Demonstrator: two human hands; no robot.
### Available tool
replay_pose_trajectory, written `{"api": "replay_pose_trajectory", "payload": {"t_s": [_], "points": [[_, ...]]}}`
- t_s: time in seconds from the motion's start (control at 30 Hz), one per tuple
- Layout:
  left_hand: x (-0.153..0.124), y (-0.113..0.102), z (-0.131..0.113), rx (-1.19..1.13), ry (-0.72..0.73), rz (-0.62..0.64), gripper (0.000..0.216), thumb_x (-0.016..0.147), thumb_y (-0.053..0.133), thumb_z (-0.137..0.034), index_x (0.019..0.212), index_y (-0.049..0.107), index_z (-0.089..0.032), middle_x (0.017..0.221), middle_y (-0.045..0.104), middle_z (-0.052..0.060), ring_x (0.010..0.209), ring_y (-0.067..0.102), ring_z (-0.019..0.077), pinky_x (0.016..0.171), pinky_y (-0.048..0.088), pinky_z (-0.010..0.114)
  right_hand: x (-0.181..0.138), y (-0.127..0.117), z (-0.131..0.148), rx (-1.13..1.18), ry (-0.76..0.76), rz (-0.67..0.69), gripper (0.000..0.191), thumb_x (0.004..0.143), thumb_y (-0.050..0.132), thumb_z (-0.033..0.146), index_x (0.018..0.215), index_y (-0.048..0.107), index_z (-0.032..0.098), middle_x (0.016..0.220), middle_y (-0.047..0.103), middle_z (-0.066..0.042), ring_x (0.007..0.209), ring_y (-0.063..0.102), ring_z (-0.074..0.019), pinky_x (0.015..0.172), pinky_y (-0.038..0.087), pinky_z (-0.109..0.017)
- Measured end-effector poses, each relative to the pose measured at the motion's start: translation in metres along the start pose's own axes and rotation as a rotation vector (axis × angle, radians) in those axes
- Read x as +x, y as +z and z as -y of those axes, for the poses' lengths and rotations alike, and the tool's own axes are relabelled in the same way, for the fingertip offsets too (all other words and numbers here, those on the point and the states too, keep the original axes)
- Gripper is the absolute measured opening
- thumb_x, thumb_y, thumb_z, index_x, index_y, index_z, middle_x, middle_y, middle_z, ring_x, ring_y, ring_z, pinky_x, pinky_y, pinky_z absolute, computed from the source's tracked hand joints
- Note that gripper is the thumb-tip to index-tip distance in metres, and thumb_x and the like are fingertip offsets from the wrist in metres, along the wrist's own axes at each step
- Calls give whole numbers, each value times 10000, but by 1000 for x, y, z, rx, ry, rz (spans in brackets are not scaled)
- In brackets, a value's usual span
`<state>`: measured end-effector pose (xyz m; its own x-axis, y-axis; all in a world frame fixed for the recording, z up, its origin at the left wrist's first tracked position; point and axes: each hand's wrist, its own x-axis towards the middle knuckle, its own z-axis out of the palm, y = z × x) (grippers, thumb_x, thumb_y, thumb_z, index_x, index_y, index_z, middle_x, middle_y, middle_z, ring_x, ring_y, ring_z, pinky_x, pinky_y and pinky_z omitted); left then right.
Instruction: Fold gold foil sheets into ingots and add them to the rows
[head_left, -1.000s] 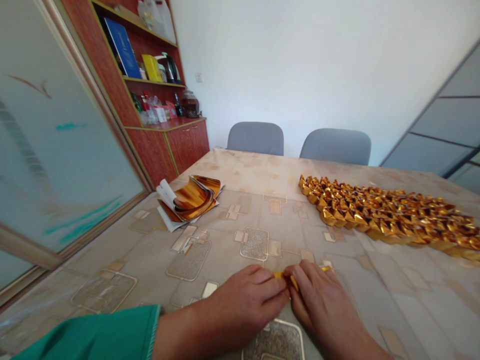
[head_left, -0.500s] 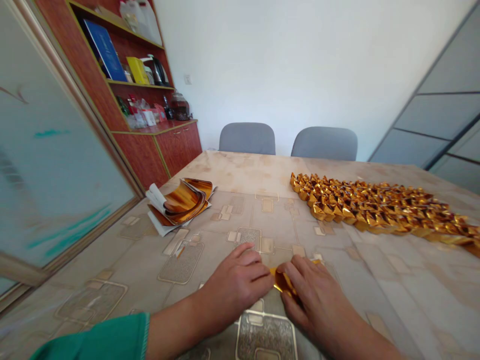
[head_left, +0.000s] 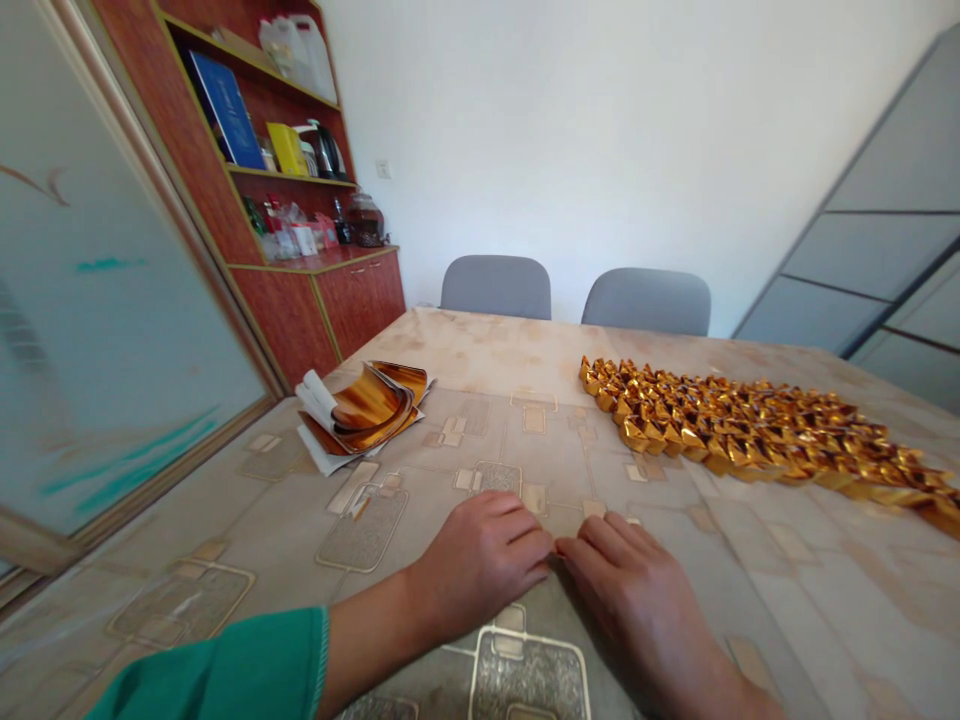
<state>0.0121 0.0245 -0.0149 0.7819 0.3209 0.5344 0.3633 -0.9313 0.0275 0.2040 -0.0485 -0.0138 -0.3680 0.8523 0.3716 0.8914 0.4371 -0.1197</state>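
Observation:
My left hand and my right hand are low over the near part of the table, fingertips almost meeting. Both have curled, pinching fingers. Between them is a small piece of gold foil paper, now almost wholly covered by the fingers, so its folded shape cannot be made out. Off to the left lies a loose stack of gold foil sheets, curved, with white backs showing. On the right, folded gold foil pieces sit packed together in long rows.
A patterned cover lies over the table. Two grey chairs stand at its far side. Behind on the left is a red-brown cabinet with bottles, a kettle and boxes. A frosted sliding door runs along the left.
My right hand has closed down over the gold foil paper, which showed between the hands before and is now hidden. The fingertips have drawn closer together. The view has tilted slightly upward.

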Motion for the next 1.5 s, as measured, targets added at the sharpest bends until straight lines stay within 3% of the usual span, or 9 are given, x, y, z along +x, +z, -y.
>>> {"api": "replay_pose_trajectory", "payload": {"t_s": [0.43,0.57,0.7,0.83,0.93,1.07,1.33,1.4,1.5], "points": [[-2,-25,25,-436,-48,-40,240,983,519,-282,924,728,-180,800,736,29,703,642,136,659,466,243,7,-32,-7,443,-34,59,248,1025,424,250,923,649,232,789,657,-5,754,579,-176,723,421,-326],[2,-29,22,-636,-370,-35,161,903,578,-231,837,714,-177,762,709,18,706,627,142,686,470,266,4,-39,-20,552,128,-106,288,1014,445,312,864,674,224,720,649,-2,677,599,-167,633,462,-291],[1,-24,28,-1148,-787,-20,93,806,612,-231,749,640,-163,674,629,-11,623,559,114,608,435,237,0,-36,-39,605,364,-291,274,1006,442,336,1009,689,216,670,635,-1,607,613,-163,546,490,-255],[-4,-20,35,-1591,-902,100,137,744,705,-274,775,654,-151,672,604,-16,580,512,86,570,401,213,1,-31,-35,494,180,-251,375,915,581,271,1290,582,254,996,680,-66,795,643,-194,700,558,-314],[-7,-22,35,-1719,-927,279,193,700,762,-292,790,672,-146,682,625,-16,565,524,77,573,406,209,3,-29,-22,443,-21,-193,513,876,610,204,1372,502,280,1260,594,-117,1080,609,-240,854,555,-368],[-8,-23,32,-1714,-901,410,211,691,772,-304,807,689,-150,702,651,-10,566,541,85,565,404,214,2,-28,-9,450,-132,-145,310,869,617,168,1150,620,301,1197,606,-81,1045,627,-218,819,560,-322],[1,-25,21,-1100,-610,177,59,798,620,-182,830,665,-162,776,655,-14,740,578,124,727,441,260,3,-27,-7,500,-139,-261,214,896,551,110,918,681,278,938,623,-27,839,625,-171,688,522,-269],[2,-27,19,-952,-491,123,70,797,610,-148,830,669,-164,803,675,0,774,600,138,763,458,280,1,-28,-6,529,-185,-246,252,915,537,107,988,675,304,959,633,-21,845,618,-167,712,523,-281],[2,-26,18,-830,-390,-41,89,821,599,-141,818,681,-175,817,701,20,796,632,154,769,485,302,-7,-28,-8,604,-65,-207,409,963,461,176,1333,510,342,1107,661,-51,941,639,-195,822,554,-348]]}}
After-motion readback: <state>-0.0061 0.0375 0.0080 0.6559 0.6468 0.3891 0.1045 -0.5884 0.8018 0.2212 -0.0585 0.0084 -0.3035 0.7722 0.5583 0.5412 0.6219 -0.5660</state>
